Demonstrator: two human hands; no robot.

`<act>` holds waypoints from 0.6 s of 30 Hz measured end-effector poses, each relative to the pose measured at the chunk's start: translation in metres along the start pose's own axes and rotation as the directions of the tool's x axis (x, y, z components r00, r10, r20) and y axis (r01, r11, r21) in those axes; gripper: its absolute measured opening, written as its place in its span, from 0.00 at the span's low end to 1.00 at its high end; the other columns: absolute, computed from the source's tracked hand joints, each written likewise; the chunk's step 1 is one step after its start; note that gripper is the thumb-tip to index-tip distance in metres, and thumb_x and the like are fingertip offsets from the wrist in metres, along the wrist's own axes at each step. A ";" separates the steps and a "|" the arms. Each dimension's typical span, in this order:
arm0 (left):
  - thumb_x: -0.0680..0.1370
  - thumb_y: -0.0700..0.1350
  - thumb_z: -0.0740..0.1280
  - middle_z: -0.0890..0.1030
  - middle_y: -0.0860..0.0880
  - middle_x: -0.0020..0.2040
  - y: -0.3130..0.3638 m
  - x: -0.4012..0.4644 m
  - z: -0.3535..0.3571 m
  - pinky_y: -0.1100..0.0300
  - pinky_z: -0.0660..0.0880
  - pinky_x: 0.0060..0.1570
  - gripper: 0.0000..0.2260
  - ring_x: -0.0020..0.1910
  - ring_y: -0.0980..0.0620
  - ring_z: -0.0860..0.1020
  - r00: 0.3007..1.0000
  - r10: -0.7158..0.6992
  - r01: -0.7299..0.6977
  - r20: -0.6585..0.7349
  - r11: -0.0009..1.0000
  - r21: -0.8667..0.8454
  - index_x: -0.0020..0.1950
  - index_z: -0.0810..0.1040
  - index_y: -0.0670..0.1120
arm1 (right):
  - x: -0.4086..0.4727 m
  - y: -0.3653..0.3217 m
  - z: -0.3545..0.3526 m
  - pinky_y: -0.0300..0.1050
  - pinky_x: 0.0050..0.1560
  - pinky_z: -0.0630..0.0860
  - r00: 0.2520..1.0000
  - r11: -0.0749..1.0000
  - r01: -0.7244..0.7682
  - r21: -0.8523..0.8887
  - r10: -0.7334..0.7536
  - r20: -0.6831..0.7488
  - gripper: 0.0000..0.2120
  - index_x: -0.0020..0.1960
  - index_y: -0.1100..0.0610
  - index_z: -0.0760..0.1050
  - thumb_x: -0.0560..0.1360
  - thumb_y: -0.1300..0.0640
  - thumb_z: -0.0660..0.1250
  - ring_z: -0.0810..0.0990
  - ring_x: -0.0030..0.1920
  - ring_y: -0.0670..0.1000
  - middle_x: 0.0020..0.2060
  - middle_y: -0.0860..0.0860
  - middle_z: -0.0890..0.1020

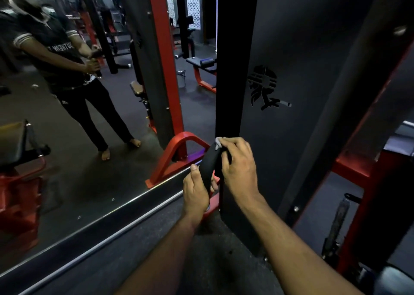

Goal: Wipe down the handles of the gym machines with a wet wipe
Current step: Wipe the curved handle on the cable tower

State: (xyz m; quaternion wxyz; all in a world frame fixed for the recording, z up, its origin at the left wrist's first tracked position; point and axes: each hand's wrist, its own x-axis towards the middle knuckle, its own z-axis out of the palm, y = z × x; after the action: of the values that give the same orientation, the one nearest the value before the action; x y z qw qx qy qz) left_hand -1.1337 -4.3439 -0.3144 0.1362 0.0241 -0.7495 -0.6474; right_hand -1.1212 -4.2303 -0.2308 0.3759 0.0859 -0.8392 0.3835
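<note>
Handle [209,167] gripped between both hands, wipe [218,143] atop.

My left hand [197,191] grips the black handle [209,167] low down. My right hand [238,163] presses the wipe [218,142] round its top, beside the mirror [67,115].

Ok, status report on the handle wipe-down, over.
Left hand grips black handle low. Right hand presses wet wipe on its top. Nothing blocking.

dim, soft, low-contrast view with wide-angle bending at edges; mirror [67,115] reflection blurred.
</note>
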 end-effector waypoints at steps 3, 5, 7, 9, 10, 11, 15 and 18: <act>0.80 0.73 0.44 0.83 0.44 0.32 0.005 -0.005 0.000 0.50 0.78 0.48 0.41 0.37 0.43 0.82 1.000 0.017 -0.017 0.008 1.000 -0.010 0.35 0.81 0.43 | -0.005 0.003 -0.005 0.43 0.53 0.79 0.994 0.994 -0.059 0.092 0.067 -0.091 0.11 0.58 0.60 0.82 0.77 0.67 0.69 0.78 0.48 0.43 0.48 0.48 0.77; 0.80 0.74 0.44 0.83 0.42 0.36 -0.003 -0.002 0.004 0.48 0.78 0.52 0.41 0.42 0.39 0.82 0.999 -0.050 0.049 -0.019 0.999 -0.010 0.38 0.82 0.43 | 0.000 0.000 -0.012 0.37 0.54 0.78 0.996 0.995 0.070 0.074 -0.066 -0.065 0.11 0.57 0.61 0.83 0.76 0.68 0.71 0.79 0.49 0.42 0.48 0.49 0.78; 0.78 0.77 0.45 0.83 0.35 0.45 -0.014 0.000 0.007 0.39 0.76 0.59 0.46 0.49 0.34 0.81 0.989 -0.136 0.135 -0.057 0.991 -0.012 0.47 0.83 0.38 | 0.020 -0.004 -0.017 0.36 0.57 0.75 0.957 0.964 0.266 0.014 -0.266 0.119 0.13 0.59 0.60 0.82 0.76 0.67 0.70 0.79 0.54 0.47 0.52 0.51 0.79; 0.79 0.76 0.45 0.82 0.34 0.49 -0.024 0.004 0.008 0.40 0.76 0.60 0.46 0.51 0.34 0.81 0.987 -0.150 0.151 -0.065 0.988 0.012 0.52 0.80 0.34 | 0.045 -0.006 -0.017 0.36 0.56 0.73 0.840 0.890 0.437 -0.130 -0.352 0.414 0.12 0.59 0.57 0.80 0.77 0.63 0.68 0.77 0.55 0.50 0.55 0.51 0.78; 0.81 0.73 0.45 0.82 0.34 0.49 -0.025 0.005 0.008 0.42 0.77 0.60 0.45 0.50 0.36 0.81 0.987 -0.152 0.152 -0.048 0.988 0.003 0.53 0.79 0.33 | 0.056 -0.007 -0.016 0.39 0.56 0.75 0.767 0.831 0.523 -0.189 -0.362 0.530 0.11 0.59 0.57 0.79 0.78 0.61 0.66 0.77 0.56 0.50 0.56 0.51 0.77; 0.82 0.73 0.44 0.82 0.34 0.49 -0.012 0.003 0.005 0.44 0.78 0.60 0.44 0.50 0.37 0.82 0.987 -0.156 0.156 -0.026 0.988 0.011 0.54 0.79 0.33 | 0.064 -0.007 -0.016 0.43 0.57 0.76 0.701 0.775 0.594 -0.217 -0.366 0.612 0.11 0.61 0.57 0.78 0.79 0.60 0.65 0.76 0.57 0.51 0.57 0.51 0.77; 0.77 0.77 0.43 0.83 0.38 0.52 -0.013 0.002 0.007 0.43 0.74 0.63 0.45 0.55 0.40 0.81 0.984 -0.167 0.168 -0.054 0.985 0.022 0.55 0.82 0.41 | 0.071 -0.007 -0.031 0.51 0.59 0.79 0.584 0.675 0.693 -0.253 -0.321 0.746 0.18 0.71 0.60 0.71 0.82 0.59 0.57 0.71 0.69 0.54 0.69 0.55 0.73; 0.76 0.79 0.45 0.82 0.35 0.54 -0.027 0.001 0.009 0.38 0.74 0.64 0.48 0.57 0.35 0.80 0.983 -0.182 0.183 -0.027 0.983 0.009 0.59 0.80 0.37 | 0.055 0.010 -0.040 0.57 0.59 0.80 0.660 0.735 0.643 -0.216 -0.388 0.643 0.23 0.73 0.61 0.70 0.79 0.61 0.63 0.72 0.70 0.55 0.71 0.56 0.73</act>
State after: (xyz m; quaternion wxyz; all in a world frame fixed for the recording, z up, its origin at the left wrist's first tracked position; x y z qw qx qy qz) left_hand -1.1402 -4.3393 -0.3415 0.0858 0.1018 -0.7458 -0.6527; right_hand -1.1417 -4.1876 -0.1811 0.2181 0.3502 -0.9107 0.0216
